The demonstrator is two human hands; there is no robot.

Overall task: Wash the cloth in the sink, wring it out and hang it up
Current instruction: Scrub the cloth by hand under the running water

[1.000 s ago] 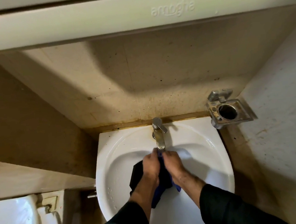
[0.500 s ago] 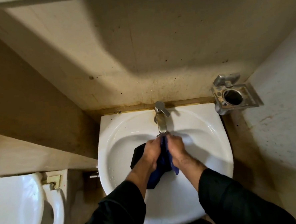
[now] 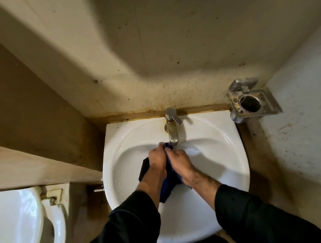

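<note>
A dark blue cloth (image 3: 170,184) is bunched between both hands over the white sink (image 3: 231,154), just under the spout of the metal tap (image 3: 172,128). My left hand (image 3: 157,158) grips the cloth's upper part from the left. My right hand (image 3: 180,161) grips it from the right, the two hands pressed close together. The cloth's lower end hangs down between my wrists. A dark part of it shows to the left of my left wrist. Whether water runs from the tap cannot be told.
A metal holder (image 3: 252,103) with a round hole is fixed on the wall at the right of the sink. A white toilet seat (image 3: 26,221) stands at the lower left. Stained walls close in behind and on both sides.
The view has tilted down, so the sink sits lower and fuller in frame. Both hands stay together on the cloth under the spout, shifting slightly against each other.
</note>
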